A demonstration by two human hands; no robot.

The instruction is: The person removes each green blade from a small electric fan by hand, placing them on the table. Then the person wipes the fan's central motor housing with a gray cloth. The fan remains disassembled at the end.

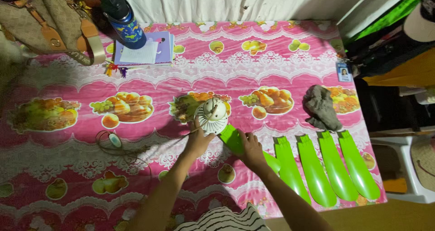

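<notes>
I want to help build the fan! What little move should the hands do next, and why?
Probably press the green blade fully into the white hub. The right hand rests on that blade at the hub, the left hand steadies the hub, and four spare blades lie waiting.

Even indoor light, saturated colour, mild softness throughout.

Light falls from above and slightly ahead; forearms cast soft shadows toward the near edge of the pink tablecloth [272, 68]. Faint sheen on the green blades [335, 167] (no hard glare). Corners dim, right side falls dark, edges bow outward a little; fine print smears.
</notes>
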